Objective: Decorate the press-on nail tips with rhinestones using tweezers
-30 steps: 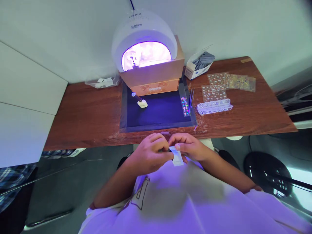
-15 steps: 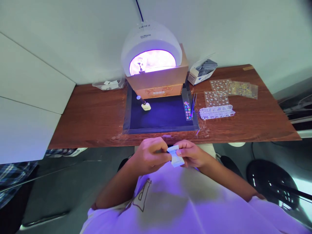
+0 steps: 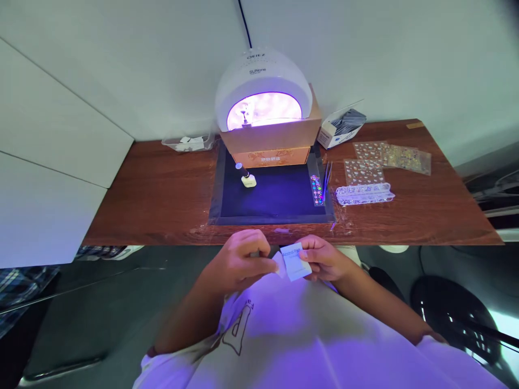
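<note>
My left hand [image 3: 242,261] and my right hand [image 3: 324,257] are held together just below the table's front edge, over my white shirt. Both pinch a small white paper packet [image 3: 295,261] with printed text. The right fingers grip its right side. The left fingertips close on its left corner, where a small flap sticks out.
On the wooden table [image 3: 154,194] a dark mat [image 3: 275,197] lies in front of a lit white nail lamp [image 3: 263,89] on a cardboard box [image 3: 275,140]. On the mat are a small white holder [image 3: 248,180], a sticker strip [image 3: 317,189] and tweezers [image 3: 326,175]. Sticker sheets [image 3: 377,159], a clear case [image 3: 365,193] and an open box [image 3: 340,127] lie to the right.
The packet has turned so its printed face shows more, and my hands have drawn slightly apart along it. The view has tilted down a little.
</note>
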{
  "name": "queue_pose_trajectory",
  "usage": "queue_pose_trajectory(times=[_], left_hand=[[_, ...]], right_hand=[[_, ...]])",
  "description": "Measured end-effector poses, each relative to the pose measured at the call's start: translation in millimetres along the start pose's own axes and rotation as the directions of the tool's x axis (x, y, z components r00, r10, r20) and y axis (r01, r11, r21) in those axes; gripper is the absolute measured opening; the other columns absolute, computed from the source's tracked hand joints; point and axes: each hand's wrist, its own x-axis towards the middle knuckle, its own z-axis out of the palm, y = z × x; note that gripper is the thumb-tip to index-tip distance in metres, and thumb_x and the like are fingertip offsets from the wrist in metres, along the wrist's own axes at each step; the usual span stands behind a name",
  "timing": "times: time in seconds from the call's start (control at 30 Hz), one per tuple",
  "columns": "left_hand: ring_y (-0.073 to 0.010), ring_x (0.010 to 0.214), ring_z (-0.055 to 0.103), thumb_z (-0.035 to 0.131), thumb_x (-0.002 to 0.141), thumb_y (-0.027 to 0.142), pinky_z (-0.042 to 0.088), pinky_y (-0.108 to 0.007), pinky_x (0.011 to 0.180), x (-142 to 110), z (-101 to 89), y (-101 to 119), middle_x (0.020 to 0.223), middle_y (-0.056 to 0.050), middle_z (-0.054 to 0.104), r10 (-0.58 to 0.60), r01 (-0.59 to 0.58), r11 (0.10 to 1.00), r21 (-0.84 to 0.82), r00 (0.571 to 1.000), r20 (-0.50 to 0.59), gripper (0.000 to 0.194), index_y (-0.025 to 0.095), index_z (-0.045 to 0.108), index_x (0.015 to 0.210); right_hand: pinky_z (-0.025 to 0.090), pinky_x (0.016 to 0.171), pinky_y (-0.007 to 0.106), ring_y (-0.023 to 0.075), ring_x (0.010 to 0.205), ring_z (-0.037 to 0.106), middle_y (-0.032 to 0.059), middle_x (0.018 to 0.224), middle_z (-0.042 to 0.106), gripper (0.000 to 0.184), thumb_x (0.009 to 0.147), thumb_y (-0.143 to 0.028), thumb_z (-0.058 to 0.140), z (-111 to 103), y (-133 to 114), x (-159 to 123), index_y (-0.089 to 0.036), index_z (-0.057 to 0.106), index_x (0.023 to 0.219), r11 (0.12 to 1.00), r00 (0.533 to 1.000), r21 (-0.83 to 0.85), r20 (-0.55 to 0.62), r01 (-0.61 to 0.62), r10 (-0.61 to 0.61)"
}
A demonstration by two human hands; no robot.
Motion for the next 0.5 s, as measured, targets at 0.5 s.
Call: queue_pose_trajectory(times=[0.5], left_hand=[[-0.0225,0.115,0.064,0.068,0.091,0.039,0.054,-0.04,0.096,-16.9,33.2,1.8,0.125,-0.011,0.065,-0.509,0.45,0.855,-0.257,0.822,-0.256,0.022,0.02,0.07,0.082]], right_hand=[[0.033,0.054,0.025,0.0108,0.053,0.048,0.0007,0.053,0.058,0.044,0.085,-0.052,0.07,8.6,-25.8,20.1,-0.017,0.067,0.058,0.722,0.86,-0.654,-0.215,0.226,-0.464]])
